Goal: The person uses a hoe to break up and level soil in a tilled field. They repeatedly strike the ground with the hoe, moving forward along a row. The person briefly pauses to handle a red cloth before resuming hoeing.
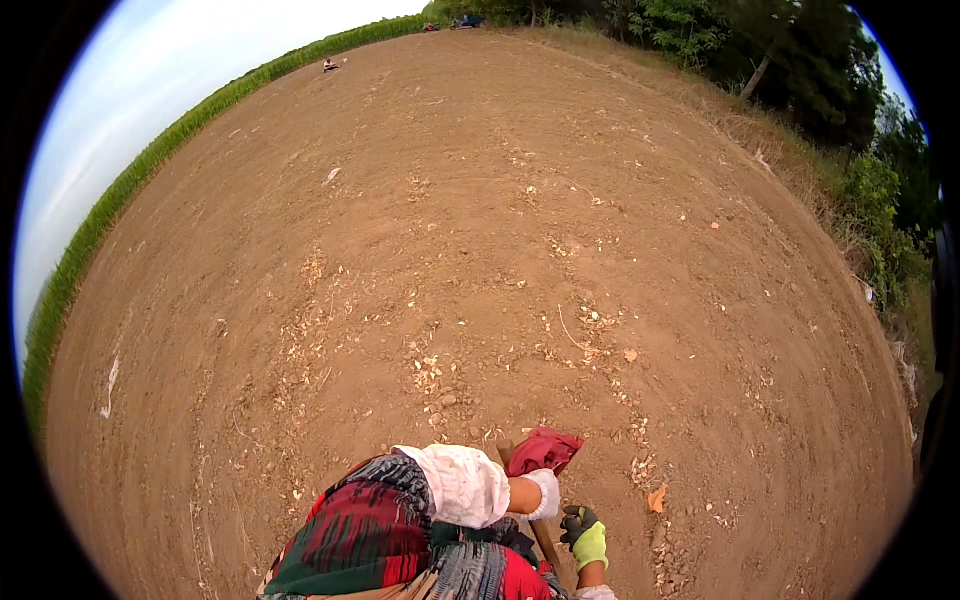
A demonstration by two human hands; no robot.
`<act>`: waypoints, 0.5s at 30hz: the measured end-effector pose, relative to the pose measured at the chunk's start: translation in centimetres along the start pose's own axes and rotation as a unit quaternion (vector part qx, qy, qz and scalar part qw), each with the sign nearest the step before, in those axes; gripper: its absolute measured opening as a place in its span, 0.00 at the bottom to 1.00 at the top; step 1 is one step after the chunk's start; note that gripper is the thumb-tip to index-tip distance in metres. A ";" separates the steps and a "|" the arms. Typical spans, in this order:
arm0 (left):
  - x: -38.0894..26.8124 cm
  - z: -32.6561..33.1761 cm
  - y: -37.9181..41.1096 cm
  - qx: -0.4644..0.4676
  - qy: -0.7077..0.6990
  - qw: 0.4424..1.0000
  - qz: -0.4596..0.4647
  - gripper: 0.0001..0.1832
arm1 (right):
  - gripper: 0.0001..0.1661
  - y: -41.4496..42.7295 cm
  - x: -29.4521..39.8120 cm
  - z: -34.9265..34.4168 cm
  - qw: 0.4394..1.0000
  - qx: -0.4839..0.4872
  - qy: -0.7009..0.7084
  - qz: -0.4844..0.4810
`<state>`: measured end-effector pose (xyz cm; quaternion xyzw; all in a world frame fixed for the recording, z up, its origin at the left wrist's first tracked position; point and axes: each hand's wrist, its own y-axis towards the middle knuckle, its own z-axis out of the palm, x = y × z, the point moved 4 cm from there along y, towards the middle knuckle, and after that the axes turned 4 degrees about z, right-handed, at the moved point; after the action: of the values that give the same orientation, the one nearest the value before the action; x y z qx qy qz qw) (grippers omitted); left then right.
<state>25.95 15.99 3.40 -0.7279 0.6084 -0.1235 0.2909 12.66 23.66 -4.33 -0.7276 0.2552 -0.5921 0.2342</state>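
My left arm reaches across the front of my body in a white sleeve (465, 484). At its wrist is a white glove cuff, part of my left hand (547, 493); its fingers are hidden. Just beyond the cuff lies a crumpled maroon cloth (546, 450). A wooden handle (544, 541) runs beneath the left wrist, and a wooden end (505, 450) shows beside the cloth. To the right, my right hand (586, 536) wears a yellow-green glove with dark coated fingers. Those fingers are curled, and whether they hold anything is unclear.
Brown tilled soil (480, 225) stretches ahead, scattered with dry husks (427, 373) and clods. An orange dry leaf (657, 499) lies right of my right hand. Far off, a person (330, 66) is low on the ground. Green crops (150, 161) and trees (787, 67) border the field.
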 end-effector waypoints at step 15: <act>0.9 -7.5 -2.6 -0.148 -0.197 0.968 0.051 0.11 | 0.22 2.0 -0.8 6.3 0.816 0.258 -0.375 -0.358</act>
<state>24.25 13.36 10.72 -0.7406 0.5874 0.1287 0.2997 18.55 22.91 -7.40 -0.8463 -0.2922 -0.3600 0.2623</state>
